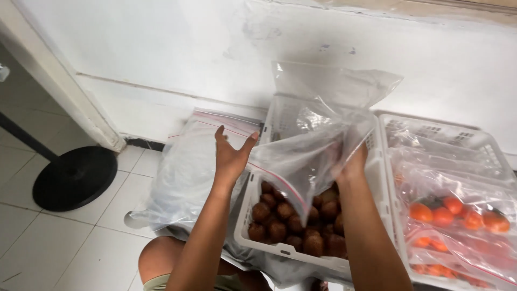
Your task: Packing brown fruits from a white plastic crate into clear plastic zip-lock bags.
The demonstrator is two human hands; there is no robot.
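Head view, one moment. My left hand is raised beside the mouth of a clear zip bag, palm turned toward it, fingers spread and thumb out — it touches the bag's edge at most; I can't tell whether it grips. My right hand is thrust up inside the bag, seen through the plastic; fingers look splayed against the film, prob. to hold the bag open, but the creased plastic blurs them, so exact finger state is uncertain. The bag hangs tilted, mouth down-left, red seal strip at its lower lip, directly above a white plastic basket filled w/ round brown fruits — held there so the opening sits over the fruit.

To the right, touching the first basket, a second white basket holds sealed bags of orange-red fruits. To the left, a stack of empty clear bags leans against the white wall. A black round stand base rests on the tiled floor, well apart. My bare knee shows at bottom — I'm crouched close.
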